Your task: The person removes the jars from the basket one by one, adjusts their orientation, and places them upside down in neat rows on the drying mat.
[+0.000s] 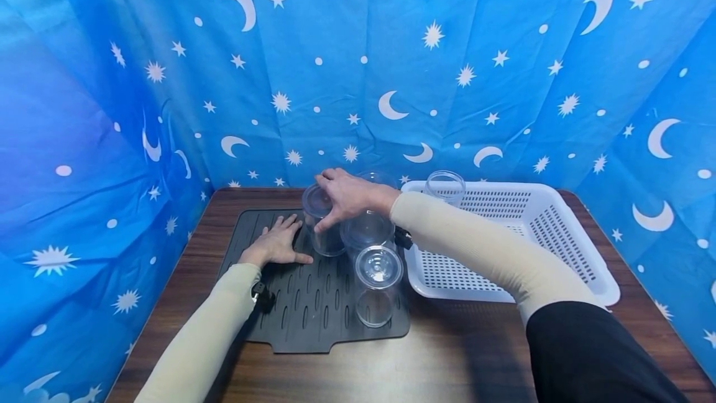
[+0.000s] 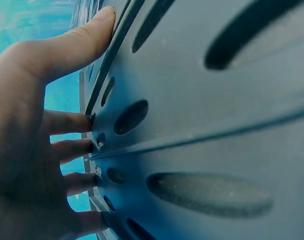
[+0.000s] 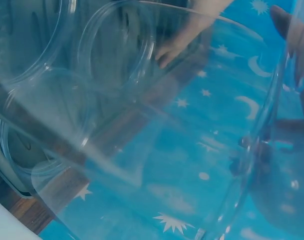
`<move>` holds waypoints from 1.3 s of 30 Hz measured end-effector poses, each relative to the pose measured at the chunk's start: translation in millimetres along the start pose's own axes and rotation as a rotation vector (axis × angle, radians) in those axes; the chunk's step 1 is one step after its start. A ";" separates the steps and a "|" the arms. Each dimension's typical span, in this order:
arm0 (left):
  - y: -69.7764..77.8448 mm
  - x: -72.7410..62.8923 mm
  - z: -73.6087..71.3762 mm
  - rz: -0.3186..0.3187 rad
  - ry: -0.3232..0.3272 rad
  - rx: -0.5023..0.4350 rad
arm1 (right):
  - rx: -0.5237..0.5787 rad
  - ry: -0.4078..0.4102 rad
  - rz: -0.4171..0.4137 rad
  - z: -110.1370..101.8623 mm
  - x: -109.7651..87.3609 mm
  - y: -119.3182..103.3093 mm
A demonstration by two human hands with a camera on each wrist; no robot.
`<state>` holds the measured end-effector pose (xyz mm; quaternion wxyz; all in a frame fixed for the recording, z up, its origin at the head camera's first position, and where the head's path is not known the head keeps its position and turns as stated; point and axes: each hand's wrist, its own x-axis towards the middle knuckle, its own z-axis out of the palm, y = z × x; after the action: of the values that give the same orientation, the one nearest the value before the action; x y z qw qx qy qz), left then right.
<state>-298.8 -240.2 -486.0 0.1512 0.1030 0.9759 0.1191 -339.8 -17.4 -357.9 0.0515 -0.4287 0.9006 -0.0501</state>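
My left hand point(image 1: 278, 243) lies with fingers spread on a dark grey slotted mat point(image 1: 313, 322). In the left wrist view its fingertips press at the mat's surface, thumb point(image 2: 92, 42) apart from the fingers. Reaching across from the right, my right hand point(image 1: 349, 196) grips the top of a clear jar point(image 1: 327, 242) on the mat, thumb on the near side. Close beside it is another clear jar point(image 1: 366, 232), partly under the right wrist. A smaller clear jar point(image 1: 376, 303) stands at the mat's front right. The right wrist view looks through clear walls, the hand partly seen at its right.
A white slotted basket point(image 1: 582, 247) stands right of the mat, with a clear jar point(image 1: 445, 186) at its back left, partly behind the right forearm. Another clear rim point(image 1: 376, 177) shows behind the right hand. A blue star-and-moon cloth point(image 1: 358, 79) hangs behind the wooden table point(image 1: 391, 365).
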 end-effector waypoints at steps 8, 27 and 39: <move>-1.4 3.2 1.4 0.010 -0.007 0.003 | 0.064 0.013 0.037 -9.6 -11.3 2.2; 0.0 2.2 2.2 0.036 0.015 -0.023 | 0.275 0.357 0.126 -67.3 -86.8 35.3; 1.6 0.2 3.2 0.039 0.013 -0.012 | 0.402 0.561 0.174 -73.1 -143.2 63.1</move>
<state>-297.6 -238.1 -488.6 0.1429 0.1202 0.9739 0.1287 -308.3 136.9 -286.9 -0.1104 -0.3012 0.8850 -0.3373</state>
